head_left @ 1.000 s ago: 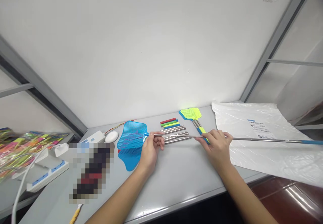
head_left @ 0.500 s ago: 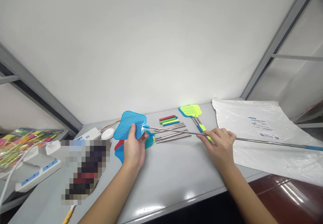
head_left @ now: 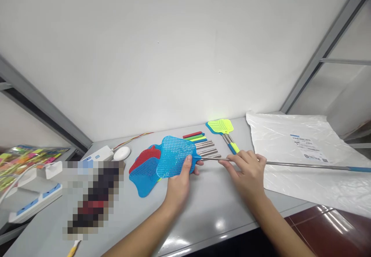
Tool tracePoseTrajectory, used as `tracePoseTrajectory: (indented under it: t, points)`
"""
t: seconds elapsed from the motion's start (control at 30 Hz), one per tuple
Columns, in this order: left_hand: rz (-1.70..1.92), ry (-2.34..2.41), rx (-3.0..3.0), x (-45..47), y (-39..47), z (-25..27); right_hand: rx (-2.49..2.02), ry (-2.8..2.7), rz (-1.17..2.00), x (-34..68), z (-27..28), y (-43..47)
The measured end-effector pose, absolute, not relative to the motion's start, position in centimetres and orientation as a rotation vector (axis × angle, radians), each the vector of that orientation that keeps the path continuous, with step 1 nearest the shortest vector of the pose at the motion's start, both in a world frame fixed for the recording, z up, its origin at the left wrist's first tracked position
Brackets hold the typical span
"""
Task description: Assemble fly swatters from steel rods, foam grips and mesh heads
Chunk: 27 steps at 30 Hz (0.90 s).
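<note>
A blue fly swatter [head_left: 175, 154] with a long metal telescopic rod is held across both hands. My left hand [head_left: 181, 181] is closed on its perforated head near the neck, thumb on top. Farther right, my right hand [head_left: 246, 168] pinches the rod, which runs on over the white bag to a blue grip [head_left: 359, 169]. Under and left of the held head lie loose swatter heads, among them a red head [head_left: 146, 158] and a blue head [head_left: 145, 181]. Several metal rods [head_left: 210, 152] and coloured grips [head_left: 194, 136] lie just behind the held rod.
Two swatters, yellow [head_left: 222, 126] and blue, lie toward the wall. A white plastic bag [head_left: 278, 133] covers the table's right side. At left are a white round device [head_left: 121, 153], a power strip [head_left: 37, 205], a blurred-out object [head_left: 95, 199] and colourful packages [head_left: 26, 162].
My left hand has moved right with the swatter head, toward my right hand. The visible rod between my hands is shorter, and more of the loose heads shows.
</note>
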<state>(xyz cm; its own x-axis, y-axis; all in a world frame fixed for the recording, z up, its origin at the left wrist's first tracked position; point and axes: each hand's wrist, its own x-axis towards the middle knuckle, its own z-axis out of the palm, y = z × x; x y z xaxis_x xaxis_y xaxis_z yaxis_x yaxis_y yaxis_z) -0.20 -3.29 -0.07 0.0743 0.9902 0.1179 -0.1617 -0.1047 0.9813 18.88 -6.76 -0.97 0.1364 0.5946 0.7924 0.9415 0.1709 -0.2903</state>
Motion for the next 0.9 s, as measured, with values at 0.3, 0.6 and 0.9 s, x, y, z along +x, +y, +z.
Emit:
tracePoseTrajectory:
  t: [0.3, 0.6, 0.9]
  points:
    - [1.427, 1.083, 1.106, -1.1, -2.8, -0.1, -1.496, -1.675, -0.648, 16.4, 1.2, -5.6]
    - [1.507, 0.894, 0.798, -2.8, -0.6, 1.2, -1.337, -2.053, -0.91, 14.6, 3.6, -2.2]
    - [1.565, 0.923, 0.965, -5.0, 1.3, 2.1, -1.159, -2.189, -0.618, 15.1, 1.1, -0.7]
